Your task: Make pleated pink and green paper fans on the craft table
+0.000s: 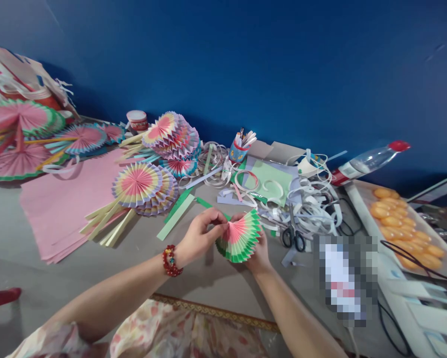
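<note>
A pleated paper fan (241, 237), pink in the middle with pale and bright green bands toward its rim, is spread partway round between my hands. My left hand (203, 233), with a red bead bracelet at the wrist, pinches the fan near its pink centre with thumb and index finger. Behind the fan, my right hand (261, 253) grips its right side; most of those fingers are hidden. Left of my hands lie finished round paper fans (136, 184) with pale yellow stick handles. A light green paper strip (176, 217) lies just beyond my left hand.
Pink paper sheets (70, 199) cover the left side. Scissors (293, 238) lie right of my hands beside tangled white paper strips (312, 209). A pen cup (238, 150) stands at the back. A plastic bottle (372, 161) leans near a box of orange items (357, 199).
</note>
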`<state>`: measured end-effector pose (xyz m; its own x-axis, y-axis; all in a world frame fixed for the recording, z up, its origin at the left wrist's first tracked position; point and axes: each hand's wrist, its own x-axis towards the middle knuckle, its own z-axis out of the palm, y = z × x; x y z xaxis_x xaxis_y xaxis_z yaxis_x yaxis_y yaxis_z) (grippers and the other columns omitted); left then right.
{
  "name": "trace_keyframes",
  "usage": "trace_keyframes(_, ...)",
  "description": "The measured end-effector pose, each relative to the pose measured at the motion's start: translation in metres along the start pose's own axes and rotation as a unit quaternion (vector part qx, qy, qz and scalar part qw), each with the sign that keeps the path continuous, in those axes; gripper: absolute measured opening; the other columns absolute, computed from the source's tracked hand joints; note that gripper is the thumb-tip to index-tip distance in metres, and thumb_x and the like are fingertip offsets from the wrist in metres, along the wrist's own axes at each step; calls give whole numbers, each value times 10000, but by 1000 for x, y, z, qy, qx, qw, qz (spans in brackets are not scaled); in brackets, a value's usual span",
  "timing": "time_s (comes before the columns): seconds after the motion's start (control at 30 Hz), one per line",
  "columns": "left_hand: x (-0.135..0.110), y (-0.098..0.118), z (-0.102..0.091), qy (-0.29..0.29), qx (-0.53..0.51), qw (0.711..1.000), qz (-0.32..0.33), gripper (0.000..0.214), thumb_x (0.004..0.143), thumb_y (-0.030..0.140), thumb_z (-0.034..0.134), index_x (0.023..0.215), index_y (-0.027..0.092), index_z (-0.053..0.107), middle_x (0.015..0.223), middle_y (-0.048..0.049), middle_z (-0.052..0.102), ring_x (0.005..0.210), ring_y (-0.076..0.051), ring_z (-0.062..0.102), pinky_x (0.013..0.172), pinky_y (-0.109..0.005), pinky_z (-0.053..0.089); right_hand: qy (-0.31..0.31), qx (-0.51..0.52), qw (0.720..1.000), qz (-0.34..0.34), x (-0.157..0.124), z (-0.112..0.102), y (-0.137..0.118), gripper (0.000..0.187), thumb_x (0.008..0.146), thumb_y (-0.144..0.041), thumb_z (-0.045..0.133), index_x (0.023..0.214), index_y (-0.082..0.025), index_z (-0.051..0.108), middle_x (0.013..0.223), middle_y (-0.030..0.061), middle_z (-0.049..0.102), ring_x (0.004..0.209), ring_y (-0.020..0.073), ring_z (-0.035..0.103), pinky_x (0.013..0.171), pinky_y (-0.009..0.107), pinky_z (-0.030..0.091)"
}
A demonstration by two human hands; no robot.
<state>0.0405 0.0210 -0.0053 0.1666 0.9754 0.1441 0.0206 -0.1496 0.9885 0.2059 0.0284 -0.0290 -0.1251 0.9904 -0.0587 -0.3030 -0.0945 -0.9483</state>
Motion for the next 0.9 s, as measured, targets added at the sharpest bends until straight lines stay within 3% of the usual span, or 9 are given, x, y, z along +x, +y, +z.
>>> trace_keyframes(0.1,0,4,-2,-1,25,1000,13,149,882,218,553,760,168,624,810,-31,619,808,-172,567,774,-269,444,-4,7,1000,-30,0,0,-3,237,648,-349,766,848,-242,698,920,21,664,758,199,588,691,306,494)
trace_keyframes(0.33,-4,6,-1,-11,-17,999,-34,164,872,182,526,730,168,608,758,-21,619,755,-162,570,727,-256,437,-42,-86,987,-127,-4,-1,-10,128,742,-302,719,850,-238,743,895,35,653,835,225,578,757,317,470)
trace_keyframes(0.63,-4,13,-2,-9,9,1000,1,171,866,197,528,718,170,608,769,-26,606,768,-171,571,748,-270,435,-56,-68,988,-126,-9,1,-9,161,768,-344,705,890,-251,755,888,43,677,786,227,601,731,335,486)
trace_keyframes(0.77,-3,15,-4,-22,8,1000,-2,172,869,231,545,729,169,623,766,-35,624,775,-184,583,760,-280,443,-47,-83,987,-129,-9,-2,-8,125,768,-343,702,823,-246,756,884,47,676,780,231,602,732,343,487)
trace_keyframes(0.9,-1,18,-5,-30,10,999,-8,194,866,248,561,700,169,622,750,-33,627,765,-183,582,754,-277,439,-48,-86,986,-136,-10,-6,-3,163,764,-362,716,878,-263,776,891,50,673,796,238,605,738,351,493)
